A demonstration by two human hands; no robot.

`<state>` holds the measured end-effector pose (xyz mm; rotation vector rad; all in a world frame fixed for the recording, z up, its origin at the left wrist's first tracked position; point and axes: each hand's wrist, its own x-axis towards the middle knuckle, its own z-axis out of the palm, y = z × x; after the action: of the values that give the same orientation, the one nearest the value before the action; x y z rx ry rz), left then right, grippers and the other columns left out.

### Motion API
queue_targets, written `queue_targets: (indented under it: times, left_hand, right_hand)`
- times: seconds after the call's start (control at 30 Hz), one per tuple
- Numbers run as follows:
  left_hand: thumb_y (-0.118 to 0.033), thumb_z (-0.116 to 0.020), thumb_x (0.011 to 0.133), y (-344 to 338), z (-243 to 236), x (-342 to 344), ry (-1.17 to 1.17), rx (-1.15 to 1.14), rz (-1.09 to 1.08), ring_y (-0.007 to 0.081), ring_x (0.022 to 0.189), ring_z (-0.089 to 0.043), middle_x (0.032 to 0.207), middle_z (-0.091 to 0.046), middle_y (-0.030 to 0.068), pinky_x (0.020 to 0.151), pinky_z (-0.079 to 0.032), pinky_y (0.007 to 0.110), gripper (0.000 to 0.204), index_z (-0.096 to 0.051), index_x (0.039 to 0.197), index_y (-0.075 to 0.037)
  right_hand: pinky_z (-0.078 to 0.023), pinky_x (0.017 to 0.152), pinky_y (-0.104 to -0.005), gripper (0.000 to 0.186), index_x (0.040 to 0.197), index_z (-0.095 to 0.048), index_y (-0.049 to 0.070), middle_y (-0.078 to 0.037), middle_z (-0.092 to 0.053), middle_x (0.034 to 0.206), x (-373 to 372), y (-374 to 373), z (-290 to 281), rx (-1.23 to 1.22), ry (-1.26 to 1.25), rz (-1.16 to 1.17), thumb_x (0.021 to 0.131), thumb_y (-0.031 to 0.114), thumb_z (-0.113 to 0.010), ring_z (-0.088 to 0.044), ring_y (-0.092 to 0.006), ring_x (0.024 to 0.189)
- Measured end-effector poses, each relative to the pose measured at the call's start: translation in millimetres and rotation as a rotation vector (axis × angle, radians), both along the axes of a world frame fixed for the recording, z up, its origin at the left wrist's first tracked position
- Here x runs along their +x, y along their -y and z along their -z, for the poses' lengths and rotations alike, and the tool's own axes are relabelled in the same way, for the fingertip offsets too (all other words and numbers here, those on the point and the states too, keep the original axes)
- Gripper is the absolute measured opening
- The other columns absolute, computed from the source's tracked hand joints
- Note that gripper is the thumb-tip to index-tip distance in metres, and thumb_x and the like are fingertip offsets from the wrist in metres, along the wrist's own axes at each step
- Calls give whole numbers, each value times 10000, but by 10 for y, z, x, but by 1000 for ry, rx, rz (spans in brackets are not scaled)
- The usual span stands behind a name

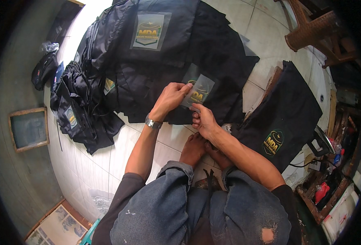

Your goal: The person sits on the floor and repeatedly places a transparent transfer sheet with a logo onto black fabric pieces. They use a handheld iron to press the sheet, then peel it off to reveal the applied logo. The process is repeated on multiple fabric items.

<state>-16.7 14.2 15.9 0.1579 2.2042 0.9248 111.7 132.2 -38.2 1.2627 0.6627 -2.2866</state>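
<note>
While the left hand (173, 98) pinches the left edge of a clear film (199, 90) between thumb and fingers, the right hand (203, 119) grips its lower edge, both closed narrowly on it. The film, with a yellow-and-green emblem, is over the near part of the pile (223, 49) of black cloth; whether it has one layer or two, I cannot tell. On the pile's far part lies a second film (149, 30) with a like emblem. Bunched black bags (76, 116) lie at the pile's left; a wooden frame (47, 126) is farther left of it. Right of the pile, a black panel (292, 108) bears the emblem, and an iron (321, 142) is farther right.
</note>
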Motion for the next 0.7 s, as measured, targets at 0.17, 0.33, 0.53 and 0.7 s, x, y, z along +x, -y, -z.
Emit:
queue_targets:
  times: [0.17,0.33,0.53,0.7]
  left_hand:
    - [-549,-567,1020,-70,-59,-13,-10,-52,20,213,717,-646,724,-665,181,705,-506,388,643,-754,1101,61]
    - [-625,-503,1026,-101,-102,-15,3,-10,60,280,746,-669,758,-680,229,738,-515,409,729,-765,1056,55]
    - [-731,-384,1021,-103,-35,-167,4,-69,180,270,728,-648,795,-683,219,753,-507,418,841,-806,1024,-3]
    - [-709,-398,1025,-143,-80,-252,-12,-103,324,245,638,-592,726,-645,209,658,-469,432,821,-799,1030,8]
  right_hand:
    - [-280,514,-273,253,1039,-614,71,52,-416,687,-1,-6,12,6,-7,-21,971,314,-638,-358,-76,542]
    - [-287,522,-269,271,1073,-609,62,47,-420,696,9,-14,11,0,-4,-13,982,317,-628,-349,-79,546]
    - [-291,520,-275,275,1048,-624,61,47,-418,702,14,-11,16,12,-20,-23,969,324,-644,-359,-80,551]
    - [-284,525,-274,280,1049,-625,66,51,-414,705,8,-15,-5,28,-10,-36,966,332,-645,-351,-77,555]
